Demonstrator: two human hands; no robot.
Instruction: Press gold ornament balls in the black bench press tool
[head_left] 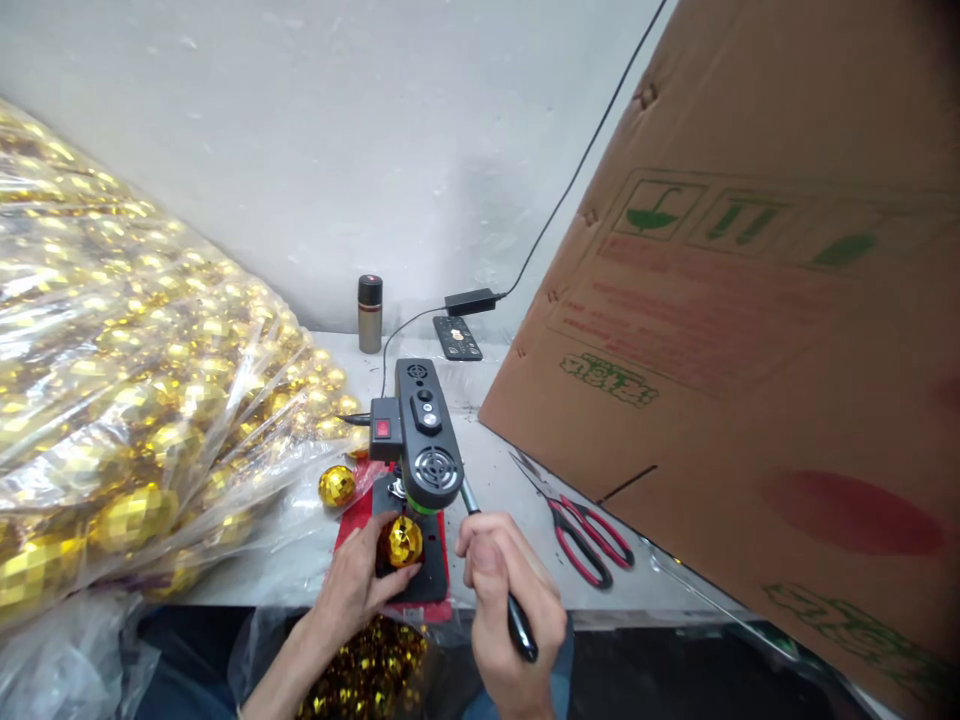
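A small black bench machine (427,425) with a red switch and round grilles stands on a red mat (354,520). Under its head, my left hand (364,570) has thumb and fingers closed around a gold faceted ball (405,541) above the black base. My right hand (514,605) is wrapped round the black-gripped lever handle (520,630) on the machine's right side. Another gold faceted ball (337,486) lies on the table just left of the mat. What the machine's tip does at the ball is hidden by its head.
Clear plastic bags of gold balls (150,400) fill the left. Red-and-black scissors (581,530) lie at right, beside a large cardboard box (712,350). Behind stand a bottle (370,315), a phone-like dark slab (457,339) and a power adapter (472,301). Gold pieces (367,670) sit below the table edge.
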